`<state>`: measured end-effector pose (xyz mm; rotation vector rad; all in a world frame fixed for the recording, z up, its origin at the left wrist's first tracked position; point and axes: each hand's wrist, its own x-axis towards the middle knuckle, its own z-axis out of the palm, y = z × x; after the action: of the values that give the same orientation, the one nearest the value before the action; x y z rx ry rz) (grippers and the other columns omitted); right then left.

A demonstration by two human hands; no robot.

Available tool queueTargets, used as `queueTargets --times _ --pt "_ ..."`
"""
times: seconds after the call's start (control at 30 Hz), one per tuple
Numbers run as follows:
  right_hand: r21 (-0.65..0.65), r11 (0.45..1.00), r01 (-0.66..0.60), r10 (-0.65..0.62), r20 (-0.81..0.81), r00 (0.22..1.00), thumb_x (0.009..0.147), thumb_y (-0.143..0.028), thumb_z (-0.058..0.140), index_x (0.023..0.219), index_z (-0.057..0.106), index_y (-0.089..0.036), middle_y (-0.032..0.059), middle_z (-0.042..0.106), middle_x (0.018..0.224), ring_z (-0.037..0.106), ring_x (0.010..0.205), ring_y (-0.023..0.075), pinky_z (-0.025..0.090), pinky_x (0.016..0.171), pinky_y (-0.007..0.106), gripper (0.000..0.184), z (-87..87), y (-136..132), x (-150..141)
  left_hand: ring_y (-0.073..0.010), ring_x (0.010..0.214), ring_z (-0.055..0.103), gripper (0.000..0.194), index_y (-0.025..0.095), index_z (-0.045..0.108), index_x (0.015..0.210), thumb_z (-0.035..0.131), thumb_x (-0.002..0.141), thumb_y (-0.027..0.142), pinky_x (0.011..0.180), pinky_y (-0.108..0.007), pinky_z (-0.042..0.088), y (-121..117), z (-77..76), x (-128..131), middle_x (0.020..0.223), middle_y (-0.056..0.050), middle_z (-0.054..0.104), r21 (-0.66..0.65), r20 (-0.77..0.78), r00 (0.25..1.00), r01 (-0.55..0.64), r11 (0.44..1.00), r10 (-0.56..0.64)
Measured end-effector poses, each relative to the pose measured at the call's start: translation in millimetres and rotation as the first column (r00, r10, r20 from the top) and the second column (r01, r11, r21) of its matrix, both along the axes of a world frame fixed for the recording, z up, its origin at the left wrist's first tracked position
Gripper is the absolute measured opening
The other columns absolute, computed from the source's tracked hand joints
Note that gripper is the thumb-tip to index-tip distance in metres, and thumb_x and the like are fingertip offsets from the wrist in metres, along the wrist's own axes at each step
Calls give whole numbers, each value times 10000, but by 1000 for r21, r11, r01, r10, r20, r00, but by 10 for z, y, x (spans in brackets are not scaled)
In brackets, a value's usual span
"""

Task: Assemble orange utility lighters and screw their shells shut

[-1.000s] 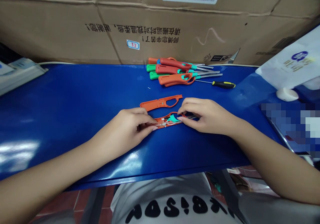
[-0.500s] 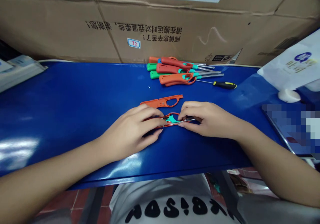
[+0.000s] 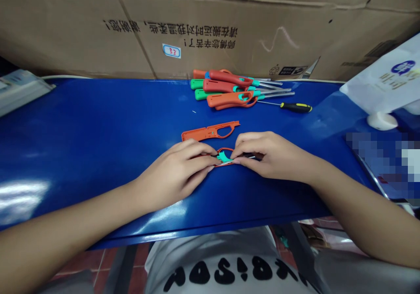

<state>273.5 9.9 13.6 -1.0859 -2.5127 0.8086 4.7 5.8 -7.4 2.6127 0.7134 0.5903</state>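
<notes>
An opened orange gas lighter with a teal trigger (image 3: 224, 157) lies on the blue table between my two hands. My left hand (image 3: 177, 169) is closed around its handle end, which the fingers mostly hide. With thumb and forefinger, my right hand (image 3: 267, 154) pinches the lighter just past the trigger. A thin pale wire runs along the lower edge there, and part of the metal rod shows under the right fingers. Just beyond my left hand rests the loose orange half of a lighter casing (image 3: 200, 134), inner side up.
Several assembled lighters (image 3: 229, 98) are piled at the back, beside a screwdriver with a black and yellow handle (image 3: 296, 107). Behind them stands a large cardboard box (image 3: 85, 36). A white bag (image 3: 377, 84), a white rounded object (image 3: 382, 120) and a tablet-like device (image 3: 370, 167) are at right.
My left fingertips have come in closer to the trigger, and the thumb now presses against the lighter's edge. My right fingers have shifted slightly left. The view has tilted a little.
</notes>
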Motion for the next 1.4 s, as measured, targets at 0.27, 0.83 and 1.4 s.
queueTargets --times 0.27,0.83,1.4 --pt "-26 1000 -12 11 -20 1000 954 -186 617 945 779 -198 34 703 925 615 772 130 417 665 255 163 22 0 0 -233 1065 644 265 212 720 1203 531 1022 171 902 -392 541 -15 -7 0 1190 -93 692 50 -8 1000 12 999 -11" --pt "113 991 -65 52 113 992 995 -224 561 980 735 -213 30 699 967 638 788 138 433 669 257 175 25 -27 0 -249 1065 683 303 221 727 1238 546 998 181 877 -403 581 -54 27 -7 1215 -102 718 173 -26 1000 17 985 -12" --pt "125 989 -74 62 96 993 981 -227 584 960 726 -209 26 692 952 635 798 136 430 679 258 145 -18 -16 -16 -237 1107 625 297 244 721 1219 564 979 165 964 -425 511 -89 15 48 1208 -88 664 -54 34 996 -76 996 78"
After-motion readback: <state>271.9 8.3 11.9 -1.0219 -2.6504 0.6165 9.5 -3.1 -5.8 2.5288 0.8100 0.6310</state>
